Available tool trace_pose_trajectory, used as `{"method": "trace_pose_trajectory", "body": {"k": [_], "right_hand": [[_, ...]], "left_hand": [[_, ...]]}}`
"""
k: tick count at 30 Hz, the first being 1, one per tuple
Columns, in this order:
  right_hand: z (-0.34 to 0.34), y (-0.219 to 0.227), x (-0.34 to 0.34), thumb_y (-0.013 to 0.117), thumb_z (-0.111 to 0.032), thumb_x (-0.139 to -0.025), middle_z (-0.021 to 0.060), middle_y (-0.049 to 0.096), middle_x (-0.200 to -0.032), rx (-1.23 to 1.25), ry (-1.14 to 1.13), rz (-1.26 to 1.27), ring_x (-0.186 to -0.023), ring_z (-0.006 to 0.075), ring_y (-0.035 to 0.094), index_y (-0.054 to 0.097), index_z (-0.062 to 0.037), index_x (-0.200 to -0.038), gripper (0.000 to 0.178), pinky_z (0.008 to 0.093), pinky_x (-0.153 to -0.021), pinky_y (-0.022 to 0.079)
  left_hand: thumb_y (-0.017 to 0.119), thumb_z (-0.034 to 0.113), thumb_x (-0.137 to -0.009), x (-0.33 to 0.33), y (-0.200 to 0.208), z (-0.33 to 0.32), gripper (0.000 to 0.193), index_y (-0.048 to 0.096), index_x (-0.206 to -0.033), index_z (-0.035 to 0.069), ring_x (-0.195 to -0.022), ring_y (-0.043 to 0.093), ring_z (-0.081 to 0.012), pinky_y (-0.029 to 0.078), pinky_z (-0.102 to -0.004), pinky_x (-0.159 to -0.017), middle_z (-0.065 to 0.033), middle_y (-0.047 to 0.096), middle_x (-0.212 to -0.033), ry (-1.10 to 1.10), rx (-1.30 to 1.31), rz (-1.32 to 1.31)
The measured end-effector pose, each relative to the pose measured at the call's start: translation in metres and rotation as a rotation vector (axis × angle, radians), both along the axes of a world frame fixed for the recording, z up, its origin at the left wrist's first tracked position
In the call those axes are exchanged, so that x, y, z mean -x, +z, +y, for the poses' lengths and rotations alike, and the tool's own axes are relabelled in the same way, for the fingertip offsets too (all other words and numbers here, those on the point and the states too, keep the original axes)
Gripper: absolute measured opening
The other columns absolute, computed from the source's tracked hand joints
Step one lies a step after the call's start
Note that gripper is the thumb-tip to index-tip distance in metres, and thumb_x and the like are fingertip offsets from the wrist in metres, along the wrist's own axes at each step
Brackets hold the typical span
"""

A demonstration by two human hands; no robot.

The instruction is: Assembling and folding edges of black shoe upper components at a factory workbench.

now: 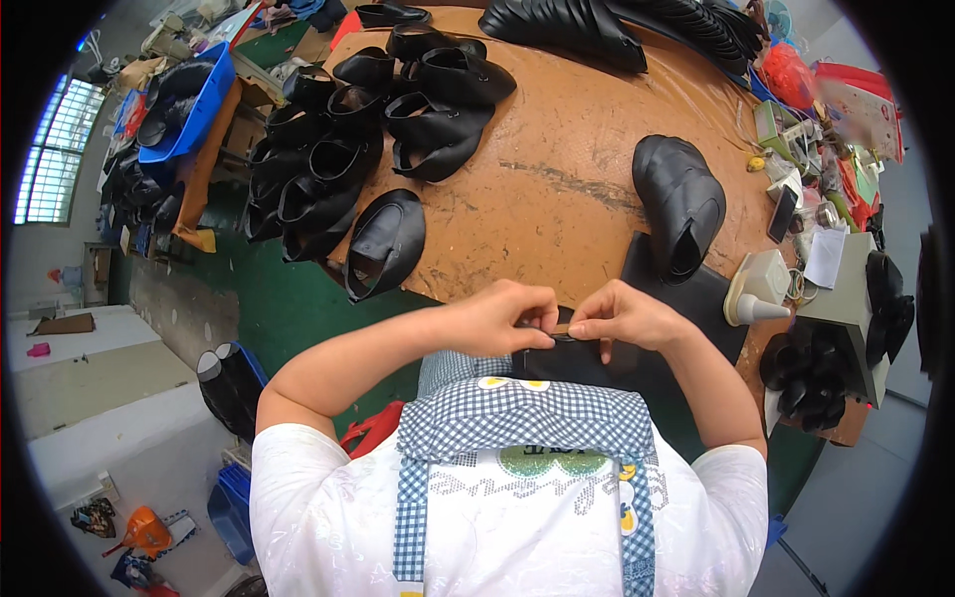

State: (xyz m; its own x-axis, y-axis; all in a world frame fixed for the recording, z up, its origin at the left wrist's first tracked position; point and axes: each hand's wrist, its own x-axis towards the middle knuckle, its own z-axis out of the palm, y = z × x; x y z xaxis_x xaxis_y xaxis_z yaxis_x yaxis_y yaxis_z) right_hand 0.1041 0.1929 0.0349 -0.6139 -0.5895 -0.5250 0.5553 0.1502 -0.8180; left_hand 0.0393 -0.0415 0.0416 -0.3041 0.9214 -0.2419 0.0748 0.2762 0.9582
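Note:
My left hand (502, 316) and my right hand (625, 316) come together at the table's near edge, just in front of my apron. The fingers of both are pinched on a small dark piece with a brown edge (563, 330); its kind is hard to make out, as the fingertips cover much of it. Beneath my hands a black leather-like sheet (686, 316) spreads over the table edge and toward my lap. Beyond my left forearm lies a single black shoe upper (386, 244). A nested stack of black shoe uppers (678, 199) rests beyond my right hand.
Several black shoe uppers (438, 124) cluster at the table's (557, 214) far left. More stacked black pieces (567, 30) line its far edge. A white glue-bottle-like container with a nozzle (761, 289) stands at the right, near a phone (783, 214). A blue crate (199, 109) is farther left.

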Motion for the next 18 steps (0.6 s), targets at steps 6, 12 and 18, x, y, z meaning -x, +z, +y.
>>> {"method": "trace_pose_trajectory", "body": {"k": [6,12,18], "right_hand": [[-0.019,-0.014,-0.015,0.068,-0.019,-0.09,0.0051,0.069,-0.084,0.06,-0.125,-0.116,-0.067,0.0092,0.061,0.072,0.0019,-0.1,0.023,0.0229,-0.05,0.051],[0.009,0.003,-0.01,0.069,-0.017,-0.089,0.0043,0.069,-0.078,0.011,-0.148,-0.04,-0.062,0.0086,0.06,0.072,0.0033,-0.097,0.022,0.023,-0.05,0.051],[-0.001,-0.015,-0.021,0.067,-0.018,-0.09,0.0066,0.07,-0.084,0.042,-0.192,-0.146,-0.066,0.0105,0.062,0.071,0.0041,-0.1,0.025,0.0234,-0.051,0.052]], "left_hand": [[0.07,0.008,-0.081,-0.022,0.0,0.005,0.018,0.056,-0.089,0.001,-0.075,0.059,-0.0242,0.046,-0.033,-0.066,-0.0113,0.057,-0.078,0.006,0.027,0.325],[0.071,0.009,-0.085,0.013,-0.006,0.004,0.017,0.058,-0.093,0.001,-0.077,0.055,-0.0091,0.046,-0.0269,-0.069,-0.0026,0.061,-0.083,-0.068,-0.027,-0.212],[0.066,0.002,-0.08,-0.032,-0.008,0.024,0.017,0.053,-0.091,0.001,-0.082,0.06,-0.0325,0.049,-0.0376,-0.07,-0.0134,0.058,-0.085,0.007,-0.228,0.728]]}}
